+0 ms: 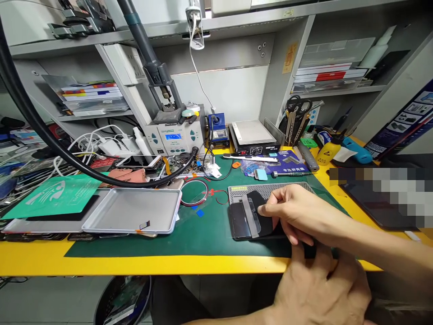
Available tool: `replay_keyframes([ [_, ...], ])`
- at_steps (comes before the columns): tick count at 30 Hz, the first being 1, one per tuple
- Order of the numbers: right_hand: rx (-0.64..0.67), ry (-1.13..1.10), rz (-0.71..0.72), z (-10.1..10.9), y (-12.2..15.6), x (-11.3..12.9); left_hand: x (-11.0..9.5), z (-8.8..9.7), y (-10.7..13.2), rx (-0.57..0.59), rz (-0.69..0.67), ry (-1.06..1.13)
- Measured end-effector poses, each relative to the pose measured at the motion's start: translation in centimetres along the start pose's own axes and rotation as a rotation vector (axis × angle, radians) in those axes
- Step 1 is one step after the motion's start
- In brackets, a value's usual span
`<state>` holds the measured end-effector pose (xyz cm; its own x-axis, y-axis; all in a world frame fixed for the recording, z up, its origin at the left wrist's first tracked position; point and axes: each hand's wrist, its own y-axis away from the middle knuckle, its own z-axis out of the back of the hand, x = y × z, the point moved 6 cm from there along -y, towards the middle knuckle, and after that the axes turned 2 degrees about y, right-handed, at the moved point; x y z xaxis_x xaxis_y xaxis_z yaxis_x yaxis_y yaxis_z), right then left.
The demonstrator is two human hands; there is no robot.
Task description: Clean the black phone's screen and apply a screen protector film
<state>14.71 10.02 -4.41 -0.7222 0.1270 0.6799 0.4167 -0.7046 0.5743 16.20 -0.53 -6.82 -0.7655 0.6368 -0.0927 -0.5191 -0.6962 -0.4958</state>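
A glossy black phone-shaped piece (241, 221) lies on a grey perforated plate (237, 193). Across it runs a translucent strip (249, 216), and beside that a thin black sheet (260, 201) rises slightly. My right hand (292, 210) comes in from the right, its thumb and forefinger pinched on the sheet's edge. Below it, my left hand (324, 284) reaches across from the bottom, back of the hand up, fingers spread and bent toward the plate's near right corner. The left fingertips are partly hidden beneath the right hand.
Left of the plate stand an open grey tray (128, 210) and a reel (195, 192). A black hose (84, 169) arches over the left side. Behind are a soldering station (174, 137), a flat heating unit (255, 135) and a yellow bottle (329, 149). A dark tablet (375, 203) lies at right.
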Motion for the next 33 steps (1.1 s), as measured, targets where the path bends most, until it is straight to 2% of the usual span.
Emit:
replay_keyframes([
  [9,0.02,-0.037,0.017,-1.2,-0.2,0.8,0.0,-0.2,0.1,-0.031,0.015,-0.019],
  [17,0.113,-0.047,0.031,-3.5,-0.7,1.3,0.0,-0.5,0.6,-0.006,0.034,-0.031],
  [19,0.145,-0.071,0.048,-3.5,-0.4,1.7,0.0,-0.4,0.6,-0.008,0.02,-0.043],
  [22,0.087,-0.144,0.128,-1.4,0.0,2.8,0.1,0.4,0.5,-0.02,-0.017,-0.071],
  [26,-0.14,-0.14,0.277,4.2,0.6,3.5,-0.3,1.5,0.9,-0.05,-0.041,-0.143],
  [30,-0.157,-0.111,0.247,7.7,0.6,0.7,-1.8,1.5,2.4,-0.222,-0.034,-0.218],
  [33,-0.188,-0.193,0.233,9.6,0.9,-2.1,-3.1,0.3,3.9,-0.332,0.015,-0.186],
])
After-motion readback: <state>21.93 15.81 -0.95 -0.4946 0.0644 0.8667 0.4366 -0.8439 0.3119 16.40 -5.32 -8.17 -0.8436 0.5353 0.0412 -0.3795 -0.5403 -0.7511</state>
